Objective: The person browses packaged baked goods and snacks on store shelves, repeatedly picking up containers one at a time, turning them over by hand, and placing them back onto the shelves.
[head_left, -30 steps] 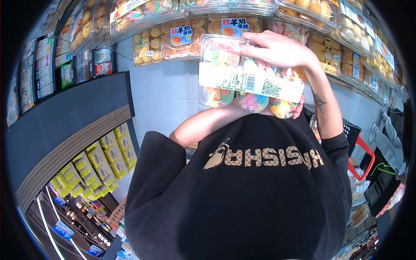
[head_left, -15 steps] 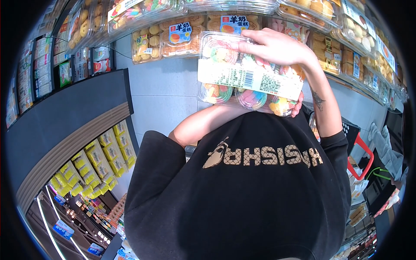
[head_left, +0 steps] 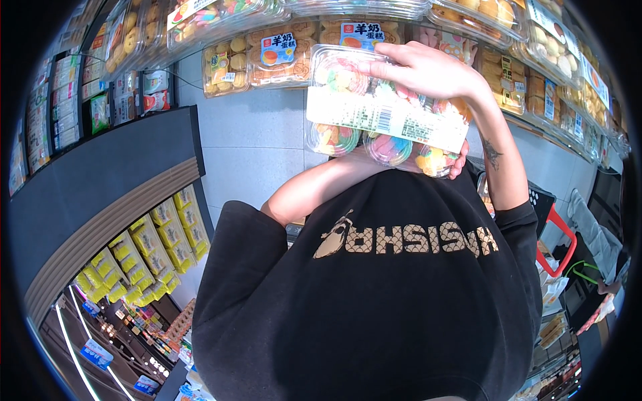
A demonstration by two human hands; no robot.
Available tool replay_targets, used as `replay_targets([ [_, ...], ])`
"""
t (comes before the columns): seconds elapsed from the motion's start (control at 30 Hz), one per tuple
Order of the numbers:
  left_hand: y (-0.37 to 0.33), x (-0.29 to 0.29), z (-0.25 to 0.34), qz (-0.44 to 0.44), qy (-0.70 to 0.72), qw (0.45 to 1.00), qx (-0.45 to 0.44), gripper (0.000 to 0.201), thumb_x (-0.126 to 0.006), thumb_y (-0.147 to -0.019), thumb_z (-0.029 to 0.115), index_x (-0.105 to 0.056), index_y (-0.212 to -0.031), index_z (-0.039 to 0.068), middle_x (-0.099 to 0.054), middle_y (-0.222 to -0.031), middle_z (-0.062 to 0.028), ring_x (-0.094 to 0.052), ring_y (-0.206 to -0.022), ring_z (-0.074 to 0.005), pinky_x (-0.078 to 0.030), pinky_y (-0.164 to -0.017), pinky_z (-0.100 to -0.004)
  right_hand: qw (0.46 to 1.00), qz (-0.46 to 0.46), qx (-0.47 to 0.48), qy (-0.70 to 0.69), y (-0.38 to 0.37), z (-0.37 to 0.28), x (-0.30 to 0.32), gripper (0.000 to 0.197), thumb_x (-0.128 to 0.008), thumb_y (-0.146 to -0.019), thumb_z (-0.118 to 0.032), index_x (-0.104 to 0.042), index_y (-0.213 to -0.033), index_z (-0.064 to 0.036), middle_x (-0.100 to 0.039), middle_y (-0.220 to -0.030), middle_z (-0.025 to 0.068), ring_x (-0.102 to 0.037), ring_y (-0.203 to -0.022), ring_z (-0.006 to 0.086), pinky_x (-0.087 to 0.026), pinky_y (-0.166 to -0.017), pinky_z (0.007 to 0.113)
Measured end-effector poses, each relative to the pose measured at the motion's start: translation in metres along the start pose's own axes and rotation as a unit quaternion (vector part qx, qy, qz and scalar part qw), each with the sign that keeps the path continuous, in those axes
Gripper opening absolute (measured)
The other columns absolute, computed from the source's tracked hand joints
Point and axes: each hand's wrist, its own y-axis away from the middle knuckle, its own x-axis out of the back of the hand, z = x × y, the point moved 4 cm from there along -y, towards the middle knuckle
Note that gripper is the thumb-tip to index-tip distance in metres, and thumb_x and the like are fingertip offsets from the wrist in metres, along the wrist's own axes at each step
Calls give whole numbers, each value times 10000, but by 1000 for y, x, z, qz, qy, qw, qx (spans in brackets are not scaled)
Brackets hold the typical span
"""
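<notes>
Pale tiles [head_left: 251,127] line a shop, where I see a clear pack of colourful sweets [head_left: 388,120] between a person's two hands. The left hand [head_left: 459,164] grasps it from beneath, fingertips curled at its right edge; the right hand [head_left: 428,70] lies across its top, its grip impossible to tell. Packaged pastries [head_left: 281,59] sit beyond the fingers; yellow packets [head_left: 172,234] hang well left of them.

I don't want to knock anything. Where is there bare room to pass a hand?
Bare floor shows left of the box, between the dark panel, pastry packs and left forearm; another patch lies right of the right forearm. Crowded: above the box, among packs.
</notes>
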Motion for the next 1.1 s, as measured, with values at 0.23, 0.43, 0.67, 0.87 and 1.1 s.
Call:
replay_targets([
  [0.23, 1, -1, 1, 12, -1, 1000, -1, 408, -563, -795, 317, -503, -984, -39, -557, -882, -160, -557, -808, -253, -463, -739, -336, 1000, 0, -6, 22, 0, -2, 0, 584, -365, -837, -535, -496, -1025, 2, -526, -518, 90, -564, -518, 168, -431, -525, 285],
  [0.43, 1, 4, -3, 4, 15, 1000, -7, 392, -562, -799, 307, -509, -979, -38, -560, -883, -161, -559, -805, -256, -465, -744, -338, 1000, 1, 4, 31, 0, -3, -1, 575, -368, -838, -535, -498, -1014, -3, -518, -508, 82, -563, -512, 158, -432, -518, 285],
  [0.67, 3, 7, -3, -1, 14, 1000, 4, 425, -557, -799, 329, -502, -1002, -40, -558, -897, -166, -557, -816, -258, -461, -746, -344, 1000, -7, -16, 5, 3, -6, 0, 576, -362, -838, -533, -501, -1013, -3, -524, -529, 99, -567, -537, 177, -435, -549, 303],
  [0.87, 2, 7, -4, 11, 21, 1000, 2, 441, -550, -801, 343, -497, -1007, -43, -556, -905, -174, -556, -825, -266, -458, -754, -346, 999, 32, 9, 29, 2, 0, 0, 581, -365, -840, -520, -490, -1065, 1, -523, -534, 109, -573, -557, 194, -438, -570, 316],
  [1.1, 1, 10, -4, -4, 27, 999, 27, 449, -555, -795, 346, -493, -1009, -44, -556, -912, -174, -556, -828, -268, -457, -759, -349, 1000, -3, -17, -1, 4, -2, 1, 583, -367, -846, -509, -477, -1076, 16, -520, -506, 99, -566, -519, 154, -440, -532, 284],
])
